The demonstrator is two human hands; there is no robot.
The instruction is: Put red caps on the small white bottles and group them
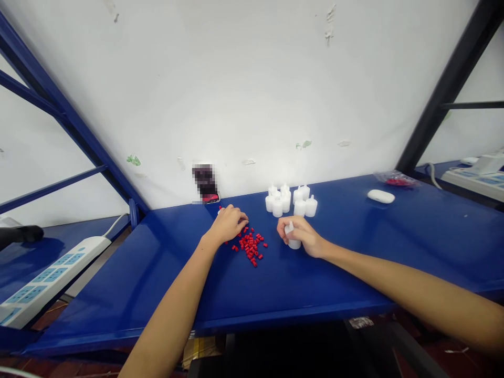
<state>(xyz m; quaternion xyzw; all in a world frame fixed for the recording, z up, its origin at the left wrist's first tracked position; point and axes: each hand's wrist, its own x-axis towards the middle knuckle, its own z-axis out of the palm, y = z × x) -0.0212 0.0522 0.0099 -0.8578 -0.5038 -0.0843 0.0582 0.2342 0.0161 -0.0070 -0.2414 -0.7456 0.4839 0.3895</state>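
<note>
My right hand (302,234) is closed around a small white squeeze bottle (293,243), its pointed nozzle sticking up beside the thumb. On the left, my left hand (230,221) hovers or rests at the upper left edge of a loose pile of small red caps (250,245). Its fingers bend down at the caps, and whatever is in their tips is hidden. Just behind that hand, a small white object with a red tip (220,209) shows in part. A group of uncapped white bottles (299,207) stands upright behind my right hand.
The blue tabletop (346,283) runs up to a white wall. A phone-like object (205,182), blurred out, leans there. To the right lie a white oval case (380,196) and a clear bag with red pieces (397,180). A power strip (55,275) lies at far left.
</note>
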